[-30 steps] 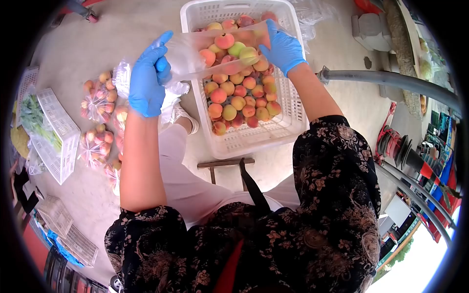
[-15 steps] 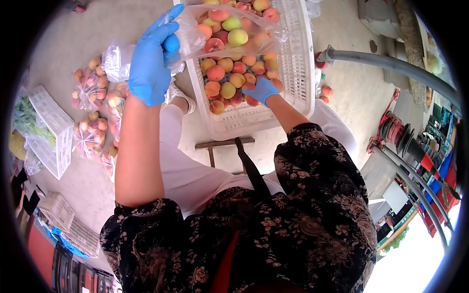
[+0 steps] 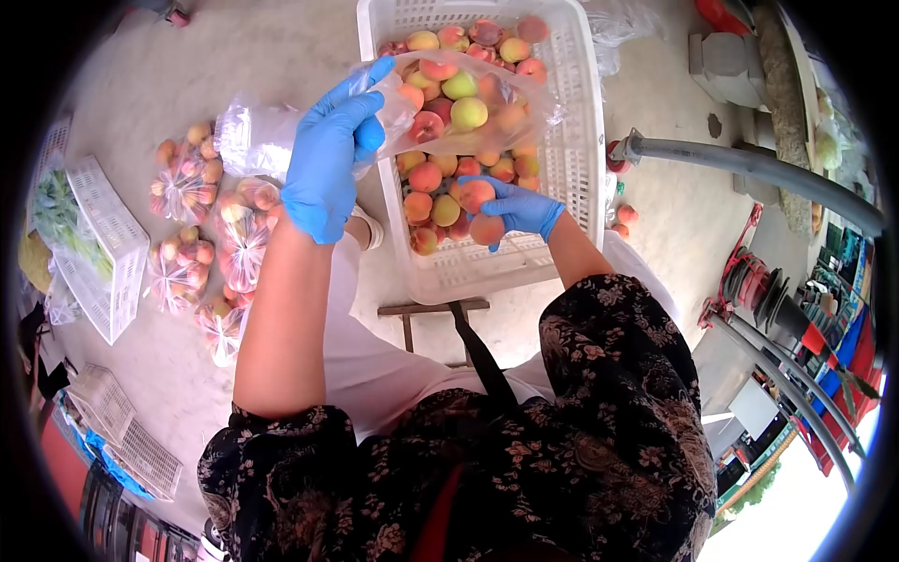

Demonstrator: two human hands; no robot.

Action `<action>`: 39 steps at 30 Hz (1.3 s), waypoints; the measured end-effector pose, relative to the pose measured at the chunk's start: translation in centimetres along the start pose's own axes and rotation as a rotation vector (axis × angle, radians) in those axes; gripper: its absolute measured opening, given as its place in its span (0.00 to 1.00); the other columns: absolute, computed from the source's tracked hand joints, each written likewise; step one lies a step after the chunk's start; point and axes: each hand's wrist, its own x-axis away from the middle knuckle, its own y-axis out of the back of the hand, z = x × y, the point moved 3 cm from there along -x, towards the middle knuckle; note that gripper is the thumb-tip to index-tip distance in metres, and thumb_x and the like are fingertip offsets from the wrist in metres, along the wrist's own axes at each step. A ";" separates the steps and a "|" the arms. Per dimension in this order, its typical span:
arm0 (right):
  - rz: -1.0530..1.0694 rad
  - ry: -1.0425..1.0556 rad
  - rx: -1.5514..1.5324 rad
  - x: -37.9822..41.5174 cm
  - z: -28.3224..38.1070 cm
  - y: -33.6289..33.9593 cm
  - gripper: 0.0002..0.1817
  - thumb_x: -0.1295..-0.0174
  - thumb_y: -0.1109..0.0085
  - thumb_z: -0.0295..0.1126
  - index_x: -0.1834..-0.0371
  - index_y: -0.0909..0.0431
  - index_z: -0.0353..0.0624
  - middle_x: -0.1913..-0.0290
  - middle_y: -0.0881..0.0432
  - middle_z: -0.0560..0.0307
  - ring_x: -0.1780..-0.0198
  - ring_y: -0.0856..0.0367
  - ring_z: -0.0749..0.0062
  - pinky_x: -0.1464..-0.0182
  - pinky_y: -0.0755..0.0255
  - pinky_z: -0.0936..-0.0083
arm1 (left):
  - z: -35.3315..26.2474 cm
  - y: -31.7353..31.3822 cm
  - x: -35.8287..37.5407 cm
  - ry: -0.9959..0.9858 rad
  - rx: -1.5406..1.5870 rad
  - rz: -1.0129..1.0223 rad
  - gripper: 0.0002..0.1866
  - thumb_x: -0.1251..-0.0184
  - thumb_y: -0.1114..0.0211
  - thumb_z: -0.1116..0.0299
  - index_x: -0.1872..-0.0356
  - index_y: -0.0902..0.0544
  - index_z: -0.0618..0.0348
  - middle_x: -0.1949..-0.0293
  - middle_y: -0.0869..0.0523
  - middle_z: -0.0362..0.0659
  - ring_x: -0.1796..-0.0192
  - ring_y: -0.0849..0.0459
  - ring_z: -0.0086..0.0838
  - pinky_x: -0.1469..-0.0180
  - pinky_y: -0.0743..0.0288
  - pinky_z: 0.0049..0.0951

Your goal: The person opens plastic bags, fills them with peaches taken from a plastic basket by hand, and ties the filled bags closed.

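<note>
Both my hands wear blue gloves. My left hand (image 3: 330, 159) grips the edge of a clear plastic bag (image 3: 468, 108) and holds it up over a white plastic crate (image 3: 573, 140). The bag's mouth faces right. The crate holds several peaches (image 3: 440, 206). Lower in the crate, my right hand (image 3: 520, 208) closes around two peaches (image 3: 479, 211), lifted just above the pile and under the bag.
Several tied clear bags of peaches (image 3: 201, 234) lie on the concrete floor at left, beside a white basket of greens (image 3: 89, 239). A wooden stool edge (image 3: 431, 309) sits below the crate. A grey pipe (image 3: 749, 169) runs at right, with loose peaches (image 3: 623, 220) near it.
My right hand let go of the bag, reached down into the crate and picked up peaches. My left hand kept holding the bag, which now hangs open over the crate.
</note>
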 end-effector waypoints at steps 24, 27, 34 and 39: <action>-0.533 -0.178 1.823 -14.6 -4.4 -3.1 0.29 0.62 0.34 0.43 0.51 0.25 0.59 0.35 0.53 0.41 0.45 0.36 0.38 0.48 0.31 0.65 | -0.1 0.8 -0.2 0.035 -0.011 0.006 0.20 0.38 0.48 0.70 0.43 0.26 0.59 0.85 0.42 0.28 0.81 0.46 0.13 0.78 0.52 0.15; -0.455 -0.047 1.790 -13.5 -3.7 -2.5 0.25 0.62 0.34 0.43 0.54 0.22 0.59 0.37 0.44 0.38 0.45 0.36 0.41 0.49 0.30 0.63 | -0.2 0.3 -0.4 0.033 -0.024 0.006 0.20 0.38 0.48 0.70 0.43 0.26 0.59 0.85 0.42 0.27 0.82 0.46 0.13 0.78 0.52 0.15; -0.106 0.477 -0.131 -1.2 1.0 -2.5 0.42 0.53 0.36 0.55 0.38 0.38 0.44 0.40 0.34 0.48 0.43 0.30 0.54 0.40 0.34 0.61 | 0.4 -0.1 0.4 0.049 -0.053 0.022 0.20 0.38 0.48 0.71 0.43 0.26 0.58 0.85 0.41 0.27 0.81 0.46 0.13 0.78 0.51 0.15; -0.151 0.809 -0.222 -1.9 8.7 -6.0 0.33 0.45 0.39 0.46 0.38 0.37 0.44 0.44 0.30 0.53 0.48 0.26 0.65 0.45 0.29 0.67 | 0.5 -1.1 0.6 0.037 -0.048 0.053 0.20 0.38 0.47 0.70 0.43 0.26 0.58 0.85 0.42 0.27 0.82 0.47 0.13 0.78 0.52 0.15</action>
